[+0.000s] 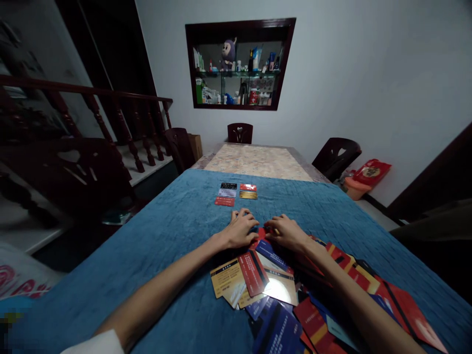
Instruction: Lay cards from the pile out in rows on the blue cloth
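Note:
Both my hands are at the far end of a loose pile of plastic cards on a blue cloth. My left hand [241, 228] rests palm down at the pile's far left edge, its fingers bent and apart. Opposite it, my right hand [285, 231] curls its fingers over the edge of a red card; the fingertips are partly hidden. Another red card [261, 236] lies between the hands. Nearer me are a blue card [273, 254], a red card with a black stripe [253, 273], a gold card [228, 278] and a large blue card [278, 329].
Beyond my hands lie two short columns: a black card [228, 186], silver card [227, 193] and red card [224, 201] on the left, a red card [248, 187] and gold card [248, 195] on the right. Dark chairs [335, 157] surround the table; more cards spread under my right forearm.

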`<state>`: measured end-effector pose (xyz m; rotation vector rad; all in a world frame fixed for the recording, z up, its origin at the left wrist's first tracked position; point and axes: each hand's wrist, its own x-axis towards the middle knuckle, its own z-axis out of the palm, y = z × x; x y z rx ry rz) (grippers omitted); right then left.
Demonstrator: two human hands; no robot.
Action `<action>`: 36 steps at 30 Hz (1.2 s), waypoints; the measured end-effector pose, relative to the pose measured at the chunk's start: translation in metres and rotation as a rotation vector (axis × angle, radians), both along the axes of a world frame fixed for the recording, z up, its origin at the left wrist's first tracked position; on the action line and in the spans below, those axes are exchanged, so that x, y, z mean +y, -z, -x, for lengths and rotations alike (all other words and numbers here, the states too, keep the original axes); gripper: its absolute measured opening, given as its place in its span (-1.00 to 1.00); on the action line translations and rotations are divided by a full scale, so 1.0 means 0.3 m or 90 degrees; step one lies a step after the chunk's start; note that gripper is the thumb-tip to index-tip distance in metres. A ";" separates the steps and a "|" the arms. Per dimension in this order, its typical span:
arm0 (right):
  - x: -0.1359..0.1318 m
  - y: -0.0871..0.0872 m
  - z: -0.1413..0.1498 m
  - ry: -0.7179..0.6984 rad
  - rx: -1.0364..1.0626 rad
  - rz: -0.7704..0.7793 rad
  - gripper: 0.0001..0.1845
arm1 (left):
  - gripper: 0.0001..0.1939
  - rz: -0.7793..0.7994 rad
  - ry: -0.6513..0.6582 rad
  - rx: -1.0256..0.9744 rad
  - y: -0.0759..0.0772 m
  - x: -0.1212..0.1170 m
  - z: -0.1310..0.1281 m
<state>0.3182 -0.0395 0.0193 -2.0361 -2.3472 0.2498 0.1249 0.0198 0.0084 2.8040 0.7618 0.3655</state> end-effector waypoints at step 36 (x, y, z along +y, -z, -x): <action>0.041 0.090 0.004 0.260 0.421 -0.145 -0.51 | -0.66 -0.059 -0.064 0.025 -0.024 -0.018 -0.003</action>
